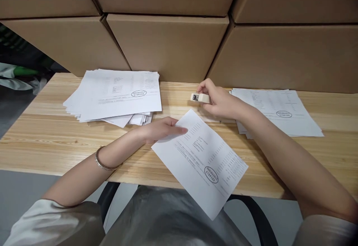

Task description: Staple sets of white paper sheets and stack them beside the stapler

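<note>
A printed white sheet point(201, 164) with an oval stamp is pinched at its upper left edge by my left hand point(160, 129), thumb on top. The sheet lies at an angle and reaches past the table's front edge. Just beyond its top corner, my right hand point(216, 98) is closed on a small cream-coloured stapler point(200, 97). The stapler and the sheet look apart. A pile of papers point(120, 96) rests left of my hands, with uneven edges. On the right, partly behind my right forearm, lies another stack of stamped sheets point(279, 113).
Large cardboard boxes point(170, 44) stand stacked along the back of the wooden table point(41, 137). Black curved chair arms point(254, 216) show below the front edge. Bags and dark items are on the floor at the far left.
</note>
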